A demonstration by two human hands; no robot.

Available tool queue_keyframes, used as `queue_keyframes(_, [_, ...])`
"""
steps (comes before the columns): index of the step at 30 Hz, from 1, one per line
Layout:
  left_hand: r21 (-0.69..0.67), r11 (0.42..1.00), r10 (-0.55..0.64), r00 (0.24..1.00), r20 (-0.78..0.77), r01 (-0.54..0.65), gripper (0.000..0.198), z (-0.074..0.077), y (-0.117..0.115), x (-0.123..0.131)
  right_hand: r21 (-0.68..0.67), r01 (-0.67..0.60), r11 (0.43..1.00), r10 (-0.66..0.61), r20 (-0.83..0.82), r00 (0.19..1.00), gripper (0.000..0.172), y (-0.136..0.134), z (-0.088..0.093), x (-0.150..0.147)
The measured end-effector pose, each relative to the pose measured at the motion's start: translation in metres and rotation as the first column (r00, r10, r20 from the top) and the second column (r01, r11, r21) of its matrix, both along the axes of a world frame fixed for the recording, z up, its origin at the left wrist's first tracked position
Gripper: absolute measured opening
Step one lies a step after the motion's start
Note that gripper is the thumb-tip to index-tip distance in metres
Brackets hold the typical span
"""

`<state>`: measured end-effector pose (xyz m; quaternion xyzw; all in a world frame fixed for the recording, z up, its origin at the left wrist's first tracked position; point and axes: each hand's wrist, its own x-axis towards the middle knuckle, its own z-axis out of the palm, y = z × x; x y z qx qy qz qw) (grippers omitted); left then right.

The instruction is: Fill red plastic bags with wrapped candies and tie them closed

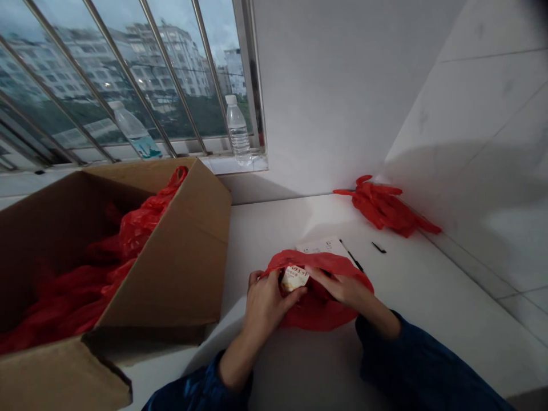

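A red plastic bag (pixel 325 319) lies on the white table, its mouth spread wide toward me. Inside its opening shows a small white packet (pixel 295 278) with printed characters and a yellowish-brown lower part. My left hand (pixel 268 299) is closed around the bag's left rim, thumb inside the mouth just below the packet. My right hand (pixel 342 288) reaches in from the right, its index finger stretched out to the packet's right edge. The other right fingers are partly hidden in the bag. Behind the bag is a white printed sheet or booklet (pixel 327 246).
At left stands an open cardboard box (pixel 180 262) holding red plastic bags (pixel 141 225). More red bags (pixel 381 205) lie in the far corner. A black pen (pixel 351 256) and a small black piece (pixel 379 247) are on the table. Bottles (pixel 238 131) stand by the barred window.
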<state>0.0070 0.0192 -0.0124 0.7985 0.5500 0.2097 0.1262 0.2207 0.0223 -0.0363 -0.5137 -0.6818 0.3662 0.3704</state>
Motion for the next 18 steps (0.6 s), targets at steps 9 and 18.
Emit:
queue_keyframes(9, [-0.001, 0.999, -0.05, 0.994, 0.096, 0.05, 0.048, -0.002, 0.0, 0.0, -0.03, -0.024, 0.999, 0.021, -0.091, 0.996, 0.035, -0.001, 0.009, -0.009])
queue_keyframes(18, [-0.236, 0.928, -0.142, 0.861, 0.489, 0.287, 0.039, -0.001, 0.011, -0.014, 0.06, -0.006, 0.998, 0.002, 0.067, 0.998, 0.026, 0.005, -0.003, 0.01])
